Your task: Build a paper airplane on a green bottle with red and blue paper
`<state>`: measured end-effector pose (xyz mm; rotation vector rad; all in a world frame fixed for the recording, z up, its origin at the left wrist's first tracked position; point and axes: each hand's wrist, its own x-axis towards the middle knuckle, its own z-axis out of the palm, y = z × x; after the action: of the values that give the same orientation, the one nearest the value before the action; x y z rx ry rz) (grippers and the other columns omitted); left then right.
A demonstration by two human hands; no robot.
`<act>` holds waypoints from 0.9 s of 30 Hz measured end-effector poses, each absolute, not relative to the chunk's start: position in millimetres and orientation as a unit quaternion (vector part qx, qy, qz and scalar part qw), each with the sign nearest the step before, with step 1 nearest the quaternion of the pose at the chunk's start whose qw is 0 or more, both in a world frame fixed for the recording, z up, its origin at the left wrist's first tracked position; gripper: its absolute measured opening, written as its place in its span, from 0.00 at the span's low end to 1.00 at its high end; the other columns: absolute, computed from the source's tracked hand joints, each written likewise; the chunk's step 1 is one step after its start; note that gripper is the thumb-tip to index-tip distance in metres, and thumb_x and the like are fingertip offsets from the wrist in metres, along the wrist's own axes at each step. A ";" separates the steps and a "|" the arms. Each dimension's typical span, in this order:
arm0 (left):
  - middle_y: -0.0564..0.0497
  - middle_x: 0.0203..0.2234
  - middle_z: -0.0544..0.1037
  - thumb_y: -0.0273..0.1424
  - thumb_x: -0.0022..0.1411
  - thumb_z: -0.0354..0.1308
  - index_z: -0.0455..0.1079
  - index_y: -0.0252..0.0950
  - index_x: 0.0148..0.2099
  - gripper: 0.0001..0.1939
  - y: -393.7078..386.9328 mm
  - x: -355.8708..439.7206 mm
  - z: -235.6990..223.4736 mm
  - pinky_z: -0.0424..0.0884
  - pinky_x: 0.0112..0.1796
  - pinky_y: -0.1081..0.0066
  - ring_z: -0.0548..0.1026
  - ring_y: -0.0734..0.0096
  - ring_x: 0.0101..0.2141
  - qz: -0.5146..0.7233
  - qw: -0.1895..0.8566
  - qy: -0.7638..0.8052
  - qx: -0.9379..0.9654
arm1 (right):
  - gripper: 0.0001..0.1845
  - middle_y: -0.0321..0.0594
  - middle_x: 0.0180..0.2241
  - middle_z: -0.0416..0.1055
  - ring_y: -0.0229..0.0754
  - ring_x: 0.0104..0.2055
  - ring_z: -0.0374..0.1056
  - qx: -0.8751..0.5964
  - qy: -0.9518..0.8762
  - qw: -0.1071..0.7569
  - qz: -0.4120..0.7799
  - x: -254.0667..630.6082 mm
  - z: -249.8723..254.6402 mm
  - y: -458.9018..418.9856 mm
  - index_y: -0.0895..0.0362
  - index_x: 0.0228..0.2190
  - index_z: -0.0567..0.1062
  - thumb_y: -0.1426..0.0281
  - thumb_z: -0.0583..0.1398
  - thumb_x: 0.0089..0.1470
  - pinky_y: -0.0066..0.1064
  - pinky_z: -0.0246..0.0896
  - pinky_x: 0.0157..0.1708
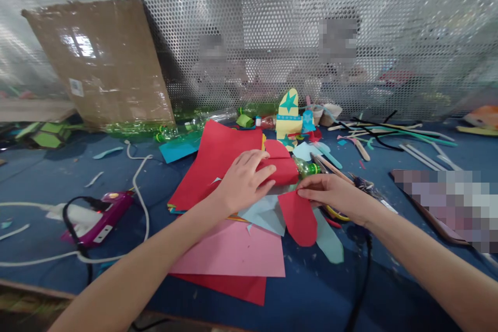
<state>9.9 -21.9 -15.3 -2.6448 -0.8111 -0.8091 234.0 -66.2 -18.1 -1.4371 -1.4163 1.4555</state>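
A green plastic bottle (305,167) lies on its side, its body wrapped in red paper, with the capped neck pointing right. My left hand (247,176) rests over the wrapped body, fingers curled onto it. Just below the bottle's neck, my right hand (322,189) pinches the upper edge of a red paper cutout (299,220) with a rounded lower end. Behind the bottle a red paper flap (275,149) with a rounded top stands up. Under the cutout lie a pale blue paper piece (330,238) and light blue paper (264,215).
Red sheets (227,148) and pink paper (241,251) lie around my left hand. A purple power strip (112,218) with white cables sits left. A yellow paper rocket (288,119) stands behind. Cardboard (105,67) leans on the perforated metal screen (280,26). A phone-like device (431,207) lies right.
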 end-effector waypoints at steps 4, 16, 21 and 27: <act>0.48 0.30 0.78 0.30 0.63 0.52 0.72 0.34 0.34 0.09 -35.6 17.7 -5.2 0.71 0.42 0.64 0.74 0.67 0.36 -0.366 -0.032 -0.254 -0.895 | 0.15 0.36 0.30 0.74 0.35 0.31 0.69 -0.544 -0.570 0.341 0.512 229.7 -16.9 -69.8 0.55 0.29 0.78 0.57 0.64 0.43 0.26 0.67 0.30; 0.53 0.24 0.75 0.27 0.58 0.57 0.72 0.33 0.34 0.04 -42.0 24.0 4.0 0.69 0.24 0.77 0.71 0.78 0.22 -0.201 -0.536 -0.376 -0.729 | 0.03 0.37 0.23 0.74 0.41 0.26 0.67 -0.555 -0.771 0.039 0.311 265.6 25.3 -76.8 0.56 0.21 0.77 0.74 0.62 0.43 0.29 0.57 0.26; 0.55 0.21 0.73 0.27 0.57 0.58 0.73 0.34 0.36 0.04 -41.5 24.6 -1.8 0.67 0.24 0.77 0.69 0.79 0.19 -0.156 -0.556 -0.364 -0.731 | 0.08 0.43 0.27 0.75 0.45 0.30 0.69 -0.555 -0.801 -0.045 0.222 257.2 16.7 -86.5 0.58 0.22 0.77 0.80 0.59 0.42 0.31 0.56 0.29; 0.56 0.21 0.72 0.26 0.56 0.58 0.74 0.34 0.33 0.04 -41.7 27.0 -6.3 0.65 0.25 0.77 0.69 0.79 0.21 -0.149 -0.546 -0.359 -0.742 | 0.05 0.41 0.25 0.75 0.43 0.27 0.69 -0.569 -0.797 -0.059 0.191 269.1 20.4 -83.1 0.57 0.24 0.75 0.74 0.58 0.45 0.30 0.56 0.26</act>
<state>27.0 -41.7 -6.3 -3.8064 -1.8428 -0.7622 269.1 -83.1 20.4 -1.8587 -2.6033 0.6237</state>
